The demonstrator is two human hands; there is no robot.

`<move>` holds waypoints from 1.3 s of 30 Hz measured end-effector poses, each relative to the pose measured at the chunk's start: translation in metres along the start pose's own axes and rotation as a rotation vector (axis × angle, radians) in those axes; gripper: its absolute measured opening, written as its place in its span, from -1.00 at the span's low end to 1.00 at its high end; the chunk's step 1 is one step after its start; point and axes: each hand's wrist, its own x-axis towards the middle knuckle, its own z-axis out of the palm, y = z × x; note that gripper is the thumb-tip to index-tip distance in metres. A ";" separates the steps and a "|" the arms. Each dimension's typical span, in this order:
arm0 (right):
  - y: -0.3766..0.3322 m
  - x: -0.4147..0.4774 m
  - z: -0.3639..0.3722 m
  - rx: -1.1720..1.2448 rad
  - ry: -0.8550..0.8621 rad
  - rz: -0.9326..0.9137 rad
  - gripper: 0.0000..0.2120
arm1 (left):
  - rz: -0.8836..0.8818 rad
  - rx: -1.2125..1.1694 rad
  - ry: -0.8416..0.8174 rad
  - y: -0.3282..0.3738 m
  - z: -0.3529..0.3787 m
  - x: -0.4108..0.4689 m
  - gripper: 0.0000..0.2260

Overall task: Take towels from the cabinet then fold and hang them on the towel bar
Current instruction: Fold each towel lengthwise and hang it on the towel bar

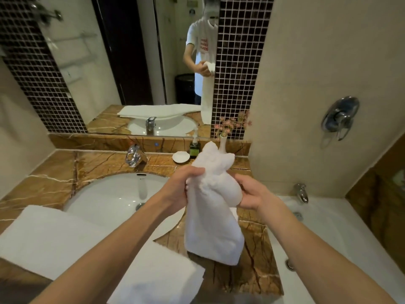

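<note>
The left hand [186,187] and the right hand [252,194] both grip the bunched top of a small white towel [214,229], with fingers curled into the cloth. The rest of it hangs down over the brown marble counter [258,270], just right of the white sink [114,194]. A bigger white towel [50,235] lies on the counter at the front left, partly over the sink's rim, and behind the small towel stand a green soap bottle [194,148], a white dish [180,156] and a white vase [223,144].

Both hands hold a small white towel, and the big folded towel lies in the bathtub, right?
No: the head view shows the big folded towel on the marble counter, not in the bathtub. The left hand and right hand do hold the small white towel.
</note>
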 end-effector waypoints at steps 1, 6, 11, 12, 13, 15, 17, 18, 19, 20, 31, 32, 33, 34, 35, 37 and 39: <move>-0.006 -0.005 0.005 0.014 -0.001 -0.027 -0.55 | 0.028 0.016 0.001 0.006 0.002 0.000 -0.84; -0.047 -0.031 0.023 -0.055 0.112 -0.231 -0.56 | 0.096 0.131 0.055 0.040 0.012 0.006 -0.48; -0.085 -0.067 0.052 -0.412 0.370 -0.641 -0.69 | 0.183 0.276 0.154 0.064 0.031 0.011 -0.77; -0.092 -0.076 0.058 -0.488 0.404 -0.703 -0.71 | 0.214 0.292 0.176 0.071 0.036 0.012 -0.79; -0.098 -0.084 0.063 -0.541 0.430 -0.758 -0.72 | 0.244 0.310 0.194 0.079 0.041 0.013 -0.79; -0.110 -0.102 0.073 -0.622 0.471 -0.860 -0.76 | 0.315 0.331 0.208 0.098 0.053 0.013 -0.82; -0.120 -0.120 0.081 -0.688 0.507 -0.956 -0.80 | 0.397 0.356 0.217 0.119 0.066 0.012 -0.89; -0.124 -0.127 0.084 -0.709 0.524 -0.998 -0.82 | 0.434 0.384 0.230 0.129 0.073 0.012 -0.92; -0.129 -0.135 0.087 -0.716 0.534 -1.039 -0.85 | 0.466 0.412 0.243 0.139 0.080 0.011 -0.90; -0.133 -0.142 0.090 -0.725 0.534 -1.075 -0.90 | 0.492 0.430 0.245 0.147 0.086 0.010 -0.85; -0.209 -0.193 0.126 -0.710 0.576 -1.469 -0.82 | 0.827 0.551 0.361 0.232 0.158 0.011 -0.77; -0.217 -0.196 0.130 -0.716 0.550 -1.475 -0.81 | 0.853 0.598 0.337 0.238 0.163 0.009 -0.71; -0.224 -0.198 0.133 -0.727 0.527 -1.474 -0.80 | 0.863 0.657 0.322 0.244 0.167 0.008 -0.72; -0.229 -0.198 0.135 -0.740 0.503 -1.473 -0.80 | 0.861 0.736 0.328 0.249 0.170 0.006 -0.74; -0.233 -0.200 0.138 -0.750 0.476 -1.473 -0.81 | 0.850 0.818 0.345 0.253 0.171 0.005 -0.73; -0.236 -0.201 0.139 -0.764 0.431 -1.479 -0.81 | 0.830 0.944 0.373 0.260 0.174 0.000 -0.75; -0.239 -0.202 0.138 -0.776 0.418 -1.482 -0.78 | 0.823 1.028 0.413 0.264 0.175 -0.005 -0.81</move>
